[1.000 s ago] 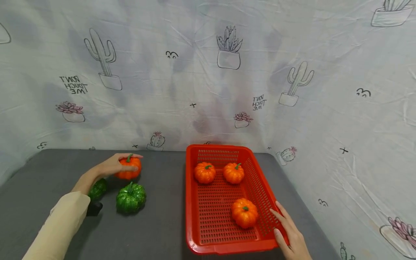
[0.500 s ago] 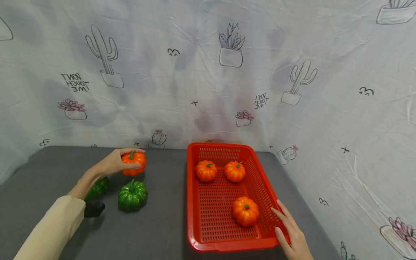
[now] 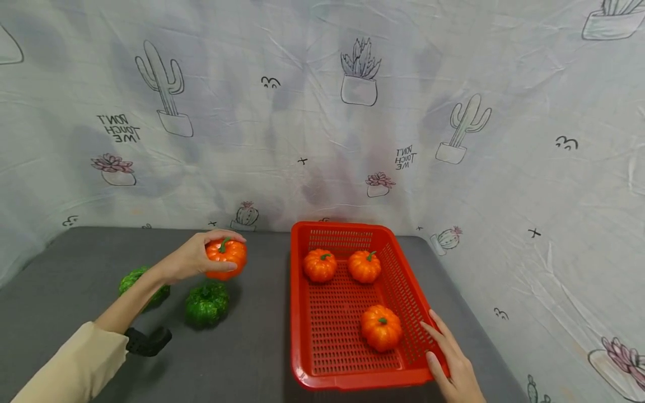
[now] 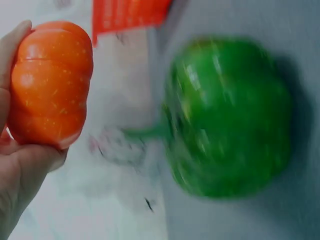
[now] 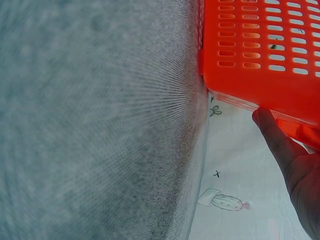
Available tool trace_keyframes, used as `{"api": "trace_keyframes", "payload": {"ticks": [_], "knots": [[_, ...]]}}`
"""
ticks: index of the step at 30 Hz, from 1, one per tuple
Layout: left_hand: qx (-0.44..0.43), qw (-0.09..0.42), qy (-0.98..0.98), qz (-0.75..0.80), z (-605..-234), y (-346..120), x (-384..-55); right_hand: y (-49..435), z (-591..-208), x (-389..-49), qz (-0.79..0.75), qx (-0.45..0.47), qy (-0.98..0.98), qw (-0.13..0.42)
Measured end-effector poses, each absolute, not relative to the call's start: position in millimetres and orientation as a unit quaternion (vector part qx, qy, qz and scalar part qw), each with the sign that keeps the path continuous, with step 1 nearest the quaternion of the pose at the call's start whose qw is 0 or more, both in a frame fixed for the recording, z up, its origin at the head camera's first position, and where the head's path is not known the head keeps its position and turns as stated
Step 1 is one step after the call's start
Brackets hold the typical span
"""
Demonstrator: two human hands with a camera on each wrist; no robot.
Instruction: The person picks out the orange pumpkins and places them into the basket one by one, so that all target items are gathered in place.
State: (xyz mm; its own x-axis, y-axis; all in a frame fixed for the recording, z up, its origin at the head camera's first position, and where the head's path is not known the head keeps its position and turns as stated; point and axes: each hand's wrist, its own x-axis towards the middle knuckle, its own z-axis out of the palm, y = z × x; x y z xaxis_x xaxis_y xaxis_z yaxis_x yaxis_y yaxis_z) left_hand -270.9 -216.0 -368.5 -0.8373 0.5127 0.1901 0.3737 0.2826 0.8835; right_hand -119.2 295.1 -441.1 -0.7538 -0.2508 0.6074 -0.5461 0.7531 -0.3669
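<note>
In the head view my left hand (image 3: 191,260) grips an orange pumpkin (image 3: 228,258) with a green stem, fingers over its far side and thumb on the near side. It is raised above the grey table, and the left wrist view shows the same pumpkin (image 4: 52,85) between fingers and thumb. Below it stands a green pumpkin (image 3: 206,305), and another green pumpkin (image 3: 141,285) lies partly hidden behind my forearm. My right hand (image 3: 453,366) rests with straight fingers on the near right corner of a red plastic basket (image 3: 297,313); the right wrist view shows a finger touching its outside.
Inside the basket sit three orange pumpkins: two at the back (image 3: 319,266) and one nearer the front right (image 3: 381,329). A grey table (image 3: 252,347) bears everything. Behind and to the right hangs a white cloth (image 3: 312,112) with cactus drawings. A black strap device (image 3: 148,341) is on my left wrist.
My left hand has lifted the orange pumpkin off the table and carried it rightward, toward the basket. My right hand and the basket have stayed put.
</note>
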Motion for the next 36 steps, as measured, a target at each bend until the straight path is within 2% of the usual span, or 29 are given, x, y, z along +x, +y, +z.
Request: {"api": "trace_keyframes", "payload": {"ticks": [9,16,23,30,36], "knots": [[0.316,0.085,0.782,0.530,-344,-168,-254,296,-443,-121,0.282,0.217,-0.896,0.267],[0.361,0.122,0.762,0.523,-336,-130,-252,295,-442,-120,0.281,0.214,-0.897,0.265],[0.433,0.166,0.739,0.489,-338,-97,-257,295,-443,-120,0.293,0.225,-0.887,0.276],[0.524,0.241,0.674,0.461,-339,-68,-269,295,-448,-123,0.303,0.240,-0.873,0.298],[0.553,0.254,0.665,0.433,-340,-48,-275,295,-448,-123,0.301,0.246,-0.870,0.303]]}}
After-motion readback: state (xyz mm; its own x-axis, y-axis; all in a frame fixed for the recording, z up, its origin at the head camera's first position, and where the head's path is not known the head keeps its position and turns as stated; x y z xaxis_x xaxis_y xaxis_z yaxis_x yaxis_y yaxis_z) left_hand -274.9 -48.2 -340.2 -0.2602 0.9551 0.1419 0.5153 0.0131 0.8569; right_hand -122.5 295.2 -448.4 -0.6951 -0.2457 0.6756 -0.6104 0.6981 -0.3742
